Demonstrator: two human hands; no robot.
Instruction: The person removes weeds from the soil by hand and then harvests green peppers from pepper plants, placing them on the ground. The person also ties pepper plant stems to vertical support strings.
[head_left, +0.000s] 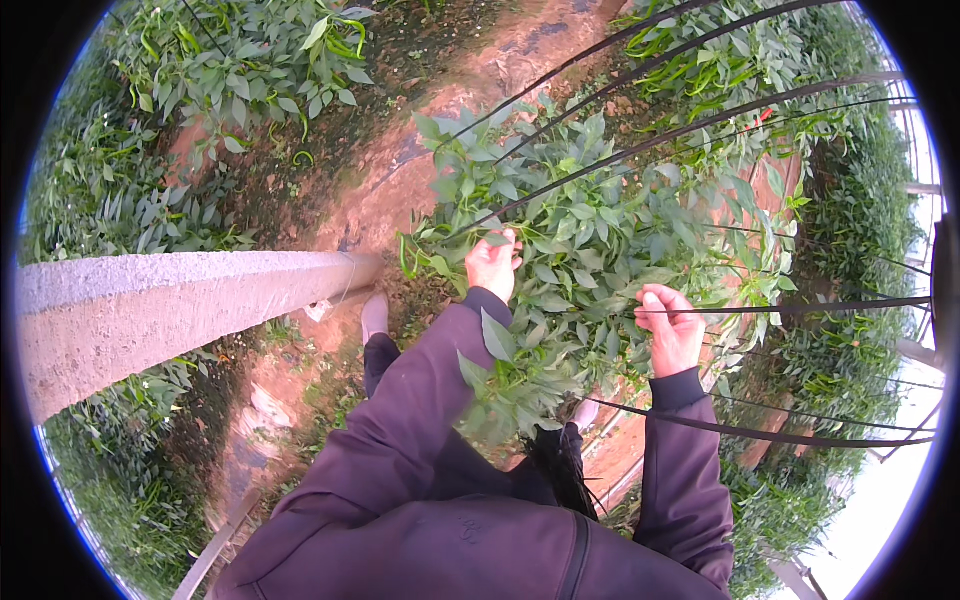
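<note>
A leafy pepper plant (577, 217) spreads in front of me. My left hand (493, 264) is at its left side, fingers curled round a thin shoot beside a leaf; the exact grip is partly hidden by leaves. Lower right, my right hand (671, 330) pinches a flat black strap (810, 307) between thumb and fingers, near the plant's leaves. This strap runs off to the right rim. A bundle of black strips (562, 469) hangs by my legs.
More black straps (675, 135) slant across the plant from the upper right. A concrete post (195, 300) juts in from the left. Pepper plants with green fruit (255, 67) stand along the reddish soil path (390, 180). Another strap (780, 433) passes by my right sleeve.
</note>
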